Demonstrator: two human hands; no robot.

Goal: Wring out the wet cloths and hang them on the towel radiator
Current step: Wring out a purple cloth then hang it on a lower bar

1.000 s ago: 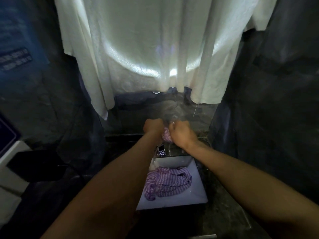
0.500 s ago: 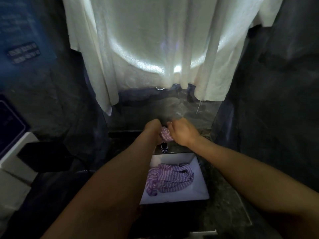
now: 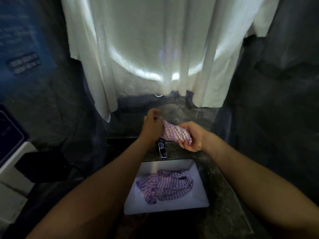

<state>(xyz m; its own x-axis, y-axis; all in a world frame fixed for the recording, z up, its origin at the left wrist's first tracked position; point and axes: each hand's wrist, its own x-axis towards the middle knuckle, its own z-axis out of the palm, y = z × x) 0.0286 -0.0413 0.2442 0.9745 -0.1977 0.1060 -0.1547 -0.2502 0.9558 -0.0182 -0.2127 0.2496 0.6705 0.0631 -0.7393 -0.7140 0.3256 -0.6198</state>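
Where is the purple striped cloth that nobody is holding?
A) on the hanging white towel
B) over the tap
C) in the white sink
C: the loose cloth lies crumpled in the white sink, while the left hand and right hand grip the other cloth.

Knitted cloth [image 3: 176,133]; glossy white sink [image 3: 198,190]; shiny, probably metal tap [image 3: 162,150].

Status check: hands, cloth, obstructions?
Right hand grips purple cloth above the faucet; left hand at its other end, grip unclear. Second cloth in sink. White towel hangs ahead.
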